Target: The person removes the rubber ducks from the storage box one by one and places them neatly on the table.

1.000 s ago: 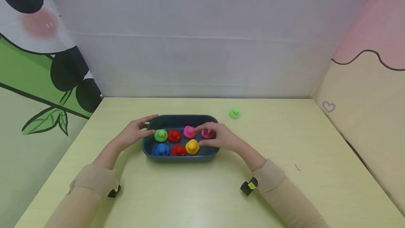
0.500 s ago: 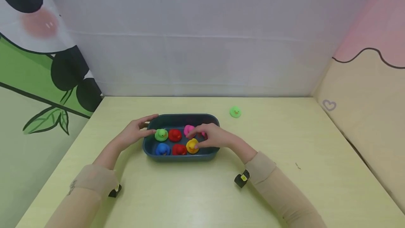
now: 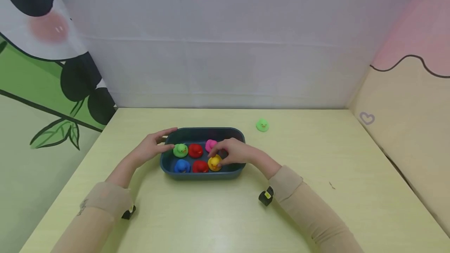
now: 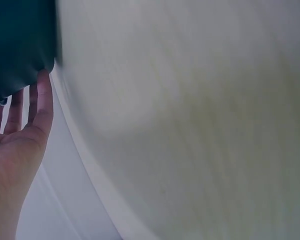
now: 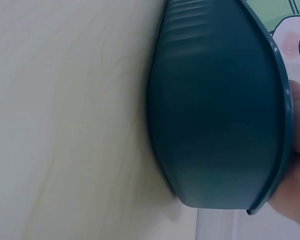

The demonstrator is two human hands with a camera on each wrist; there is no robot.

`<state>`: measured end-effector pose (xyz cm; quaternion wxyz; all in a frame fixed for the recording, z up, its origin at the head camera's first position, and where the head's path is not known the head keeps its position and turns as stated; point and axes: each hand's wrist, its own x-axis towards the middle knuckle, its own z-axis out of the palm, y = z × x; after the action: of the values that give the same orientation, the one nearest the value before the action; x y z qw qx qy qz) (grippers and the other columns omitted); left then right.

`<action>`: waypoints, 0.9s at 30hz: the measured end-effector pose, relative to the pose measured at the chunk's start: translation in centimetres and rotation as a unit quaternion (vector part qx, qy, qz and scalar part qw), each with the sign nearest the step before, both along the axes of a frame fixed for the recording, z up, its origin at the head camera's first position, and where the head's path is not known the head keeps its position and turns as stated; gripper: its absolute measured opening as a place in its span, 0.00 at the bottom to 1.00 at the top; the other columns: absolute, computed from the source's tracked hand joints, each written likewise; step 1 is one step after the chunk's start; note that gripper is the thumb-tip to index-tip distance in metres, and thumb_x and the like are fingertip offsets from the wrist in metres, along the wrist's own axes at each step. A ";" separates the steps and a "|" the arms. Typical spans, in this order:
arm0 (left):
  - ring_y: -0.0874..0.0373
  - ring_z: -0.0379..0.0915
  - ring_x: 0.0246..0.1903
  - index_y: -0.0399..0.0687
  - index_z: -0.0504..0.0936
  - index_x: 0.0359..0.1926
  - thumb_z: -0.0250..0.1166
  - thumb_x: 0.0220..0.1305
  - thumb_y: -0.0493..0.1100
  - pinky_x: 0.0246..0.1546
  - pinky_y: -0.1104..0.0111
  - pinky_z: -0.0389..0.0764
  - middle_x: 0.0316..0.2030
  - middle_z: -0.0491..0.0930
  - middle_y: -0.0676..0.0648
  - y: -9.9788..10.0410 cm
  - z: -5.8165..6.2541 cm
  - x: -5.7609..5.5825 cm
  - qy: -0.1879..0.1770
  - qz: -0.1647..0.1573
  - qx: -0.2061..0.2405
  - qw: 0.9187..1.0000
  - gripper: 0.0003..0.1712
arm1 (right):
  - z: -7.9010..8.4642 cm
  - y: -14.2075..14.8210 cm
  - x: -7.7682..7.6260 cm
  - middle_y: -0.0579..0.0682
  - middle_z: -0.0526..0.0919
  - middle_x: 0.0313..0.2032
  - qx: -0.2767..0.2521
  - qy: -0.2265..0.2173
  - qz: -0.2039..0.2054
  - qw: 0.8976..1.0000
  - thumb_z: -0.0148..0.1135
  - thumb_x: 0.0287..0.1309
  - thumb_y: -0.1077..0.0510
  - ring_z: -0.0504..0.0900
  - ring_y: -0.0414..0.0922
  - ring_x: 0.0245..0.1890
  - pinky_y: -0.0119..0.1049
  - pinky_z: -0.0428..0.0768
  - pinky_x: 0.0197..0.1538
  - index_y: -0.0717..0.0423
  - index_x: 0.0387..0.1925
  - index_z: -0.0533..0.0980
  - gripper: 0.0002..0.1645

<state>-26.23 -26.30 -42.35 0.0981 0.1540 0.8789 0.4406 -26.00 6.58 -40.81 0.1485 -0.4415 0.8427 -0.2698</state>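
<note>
Yellow duck is pinched by right hand; left hand, spread, touches tray; sleeve marking illegible.

Tray: plastic in appearance, smooth-walled; you can see small glints along its upper edge.
Toy ducks: rubber or soft plastic by their look, smooth, slightly glossy.
Table: pale wood-grain top, smooth, with a soft sheen before you.
Your sleeves: matt cloth, creased.
Backdrop: matt, cloth-like sheet with fold lines.
</note>
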 end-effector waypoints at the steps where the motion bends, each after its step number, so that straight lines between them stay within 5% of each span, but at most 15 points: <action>1: 0.37 0.62 0.62 0.58 0.62 0.69 0.64 0.62 0.50 0.56 0.44 0.68 0.68 0.61 0.42 0.0 0.0 0.0 0.000 0.000 0.000 1.000 0.36 | 0.0 -0.1 0.0 0.41 0.83 0.43 0.005 0.004 -0.001 1.000 0.71 0.51 0.57 0.77 0.42 0.44 0.33 0.75 0.48 0.50 0.46 0.80 0.18; 13: 0.37 0.64 0.61 0.59 0.61 0.70 0.62 0.63 0.49 0.53 0.47 0.72 0.68 0.61 0.42 -0.1 -0.1 0.1 0.001 0.000 0.000 1.000 0.35 | -0.1 -0.4 0.5 0.38 0.82 0.41 0.037 0.038 -0.033 0.998 0.70 0.52 0.55 0.76 0.43 0.41 0.31 0.72 0.42 0.44 0.43 0.81 0.15; 27: 0.39 0.69 0.57 0.57 0.62 0.70 0.64 0.63 0.46 0.45 0.58 0.79 0.65 0.65 0.37 0.4 0.4 0.3 -0.014 0.010 -0.001 1.000 0.36 | -0.2 0.3 0.6 0.41 0.82 0.44 -0.040 0.033 -0.038 0.998 0.70 0.52 0.55 0.75 0.44 0.40 0.32 0.74 0.43 0.47 0.45 0.81 0.16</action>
<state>-25.91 -25.93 -41.91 0.1055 0.1387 0.8794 0.4430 -25.41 6.90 -41.03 0.0927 -0.4237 0.8518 -0.2938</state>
